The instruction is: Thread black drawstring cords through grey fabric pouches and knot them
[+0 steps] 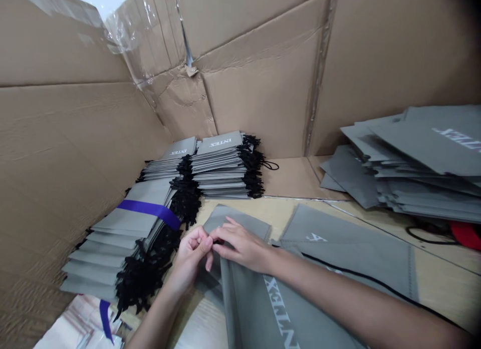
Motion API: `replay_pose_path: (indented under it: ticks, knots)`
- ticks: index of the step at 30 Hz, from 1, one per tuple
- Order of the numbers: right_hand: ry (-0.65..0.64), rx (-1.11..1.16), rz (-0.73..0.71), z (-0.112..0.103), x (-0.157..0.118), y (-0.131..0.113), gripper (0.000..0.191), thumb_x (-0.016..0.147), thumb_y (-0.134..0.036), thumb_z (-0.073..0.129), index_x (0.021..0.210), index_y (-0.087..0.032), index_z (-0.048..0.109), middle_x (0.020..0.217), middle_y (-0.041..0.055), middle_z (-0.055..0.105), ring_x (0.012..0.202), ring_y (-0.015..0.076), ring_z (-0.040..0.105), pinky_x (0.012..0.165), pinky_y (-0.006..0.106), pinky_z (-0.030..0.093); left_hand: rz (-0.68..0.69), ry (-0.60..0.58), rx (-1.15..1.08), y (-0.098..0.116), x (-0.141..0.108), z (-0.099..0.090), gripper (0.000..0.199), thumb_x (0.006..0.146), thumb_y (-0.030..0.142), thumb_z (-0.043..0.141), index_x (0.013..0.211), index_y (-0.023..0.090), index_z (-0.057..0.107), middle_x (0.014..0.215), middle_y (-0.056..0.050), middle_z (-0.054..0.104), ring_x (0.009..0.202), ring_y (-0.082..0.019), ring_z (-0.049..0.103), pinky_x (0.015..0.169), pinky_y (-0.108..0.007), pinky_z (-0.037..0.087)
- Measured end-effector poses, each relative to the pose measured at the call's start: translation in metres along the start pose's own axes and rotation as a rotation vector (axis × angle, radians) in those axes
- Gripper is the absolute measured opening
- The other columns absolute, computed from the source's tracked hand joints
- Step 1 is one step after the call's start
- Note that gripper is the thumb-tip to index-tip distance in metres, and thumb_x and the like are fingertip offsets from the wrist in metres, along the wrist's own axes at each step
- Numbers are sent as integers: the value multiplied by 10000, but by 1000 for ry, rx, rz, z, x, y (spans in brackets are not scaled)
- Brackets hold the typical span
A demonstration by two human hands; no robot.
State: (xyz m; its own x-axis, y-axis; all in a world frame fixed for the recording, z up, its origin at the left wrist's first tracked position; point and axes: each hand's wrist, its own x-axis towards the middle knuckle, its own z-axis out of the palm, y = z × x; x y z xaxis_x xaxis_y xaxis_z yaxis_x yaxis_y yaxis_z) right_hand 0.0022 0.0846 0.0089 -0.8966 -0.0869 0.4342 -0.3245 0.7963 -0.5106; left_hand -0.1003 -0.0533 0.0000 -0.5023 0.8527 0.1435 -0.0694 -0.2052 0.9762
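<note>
I can read INTEX in white caps on the grey drawstring bag (pixel 244 309) nearest me, running lengthwise, big print. Next bag over, the grey bag on the right (pixel 349 259) shows just one white char, approx. an A, can't confirm. Same INTEX, upside down from my cam, on top of the left stack (pixel 179 151) and the right stack (pixel 220 141) at the back. Far-right pile (pixel 424 143) has it too, blurred, cut off at frame edge.
</note>
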Motion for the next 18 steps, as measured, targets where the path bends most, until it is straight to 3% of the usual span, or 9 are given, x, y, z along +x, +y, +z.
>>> replay_pose_path:
  ticks: [8, 11, 14, 18]
  knots:
    - [-9, -30, 4, 1, -1, 9, 167, 928, -324, 426, 963, -216, 549, 765, -16, 570, 786, 149, 556, 1025, 487, 262, -51, -61, 23, 2, -1, 1, 277, 846, 357, 572, 687, 164, 453, 444, 47, 543, 359, -54, 446, 425, -150, 259]
    - [2, -43, 24, -1, -1, 8, 175, 932, -332, 429, 960, -209, 549, 779, -12, 586, 784, 149, 564, 1027, 474, 269, -73, -75, 45, 2, 0, -1, 294, 863, 395, 525, 685, 173, 452, 442, 61, 483, 373, -90, 491, 432, -178, 320]
    - [36, -44, 61, -2, -1, 8, 171, 926, -333, 450, 959, -193, 542, 827, 5, 611, 813, 154, 579, 1042, 466, 257, -3, -34, 113, 3, -1, -6, 348, 889, 428, 453, 651, 173, 455, 482, 70, 387, 429, -110, 517, 480, -213, 372]
    - [66, -101, 50, 0, -2, 11, 176, 920, -343, 463, 947, -189, 542, 838, 4, 631, 809, 144, 592, 1070, 456, 217, 77, -7, 359, 5, -3, -11, 322, 888, 426, 450, 708, 165, 505, 570, 36, 451, 536, -115, 492, 556, -229, 376]
